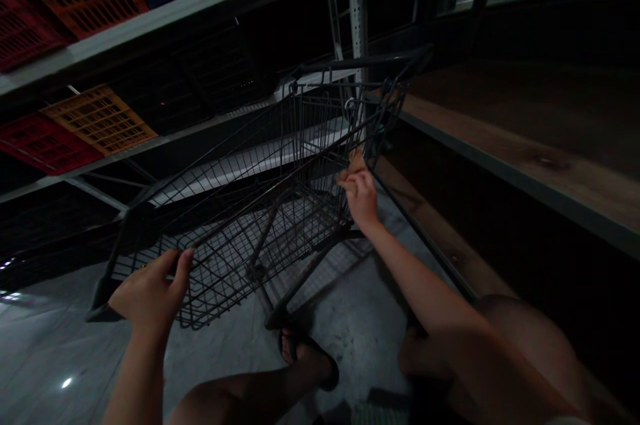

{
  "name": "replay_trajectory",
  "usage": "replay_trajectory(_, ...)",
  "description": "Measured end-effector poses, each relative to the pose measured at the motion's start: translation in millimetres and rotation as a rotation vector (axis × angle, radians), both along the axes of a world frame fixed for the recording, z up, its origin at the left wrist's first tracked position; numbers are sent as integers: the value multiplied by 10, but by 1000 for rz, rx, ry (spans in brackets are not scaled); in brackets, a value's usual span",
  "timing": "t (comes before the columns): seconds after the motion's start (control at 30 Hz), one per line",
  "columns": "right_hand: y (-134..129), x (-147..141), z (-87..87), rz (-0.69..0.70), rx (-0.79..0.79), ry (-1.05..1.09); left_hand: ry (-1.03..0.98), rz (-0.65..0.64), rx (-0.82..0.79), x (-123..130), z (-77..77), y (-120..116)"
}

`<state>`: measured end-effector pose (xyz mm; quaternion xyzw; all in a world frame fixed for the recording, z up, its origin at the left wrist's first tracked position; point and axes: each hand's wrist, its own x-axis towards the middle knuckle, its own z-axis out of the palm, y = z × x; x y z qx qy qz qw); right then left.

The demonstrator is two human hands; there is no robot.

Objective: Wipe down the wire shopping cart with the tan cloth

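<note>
Nearest the camera, a bare knee and a foot in a dark sandal rested on a smooth grey concrete floor, which carried a small bright glint of reflected light at the lower left. Just above, the left hand was closed over the dark handle bar at the near end of a wire shopping cart, thumb raised along the mesh and fingers wrapped behind the bar. The cart lay tilted in the view, its empty basket running away from the person toward the upper right, its frame and lower rack showing beneath. Further along, the right arm stretched out to the cart's far side, where the right hand had its fingertips pinched together at the wire rim; whether they gripped the wire itself or some small thing could not be told in the dim light. To the right of the cart ran low wooden shelving with a metal edge, its boards bare and dark. To the left stood metal racking holding plastic crates in orange, red and blue on two levels. Beyond the cart an upright perforated post rose into a very dark background, with a faintly lit window strip at the upper right.
</note>
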<state>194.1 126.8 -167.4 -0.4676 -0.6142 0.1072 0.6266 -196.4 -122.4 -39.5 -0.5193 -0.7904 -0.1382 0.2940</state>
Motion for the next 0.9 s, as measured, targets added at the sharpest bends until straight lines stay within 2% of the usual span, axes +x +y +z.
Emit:
replay_trajectory(0.03,-158,-93,-225,63,-105,-59,2,2,3,1,-1,3)
replay_trajectory(0.13,-615,-322,-760,175,-223,-121,-1,20,10,20,11,13)
replay_trajectory(0.2,-840,-423,-950,245,-239,-132,-3,35,9,50,32,16)
replay_trajectory(0.27,-933,-467,-992,307,-239,-133,-4,47,5,84,57,14)
replay_trajectory(0.33,-841,-426,-882,335,-225,-119,-8,62,1,104,75,8)
replay_trajectory(0.4,-559,-268,-612,299,-201,-83,-13,73,-3,86,73,-4)
replay_trajectory(0.47,-139,11,-195,181,-167,-19,-12,63,-6,22,47,-17)
replay_trajectory(0.53,321,371,319,32,-111,52,-1,46,7,-70,5,-28)
replay_trajectory(0.6,719,721,827,-152,20,114,8,36,11,-154,-35,-34)
replay_trajectory(0.67,981,958,1201,-239,106,126,6,27,3,-197,-53,-38)
replay_trajectory(0.7,1048,1012,1302,-252,134,125,2,22,-2,-200,-51,-40)
replay_trajectory(0.73,1072,1020,1336,-247,149,126,-3,19,-4,-190,-43,-42)
replay_trajectory(0.8,999,914,1202,-192,143,120,-19,18,-4,-142,-11,-45)
replay_trajectory(0.83,911,817,1049,-158,127,115,-29,18,-8,-110,8,-46)
replay_trajectory(0.9,675,583,638,-82,52,91,-47,29,-14,-40,46,-45)
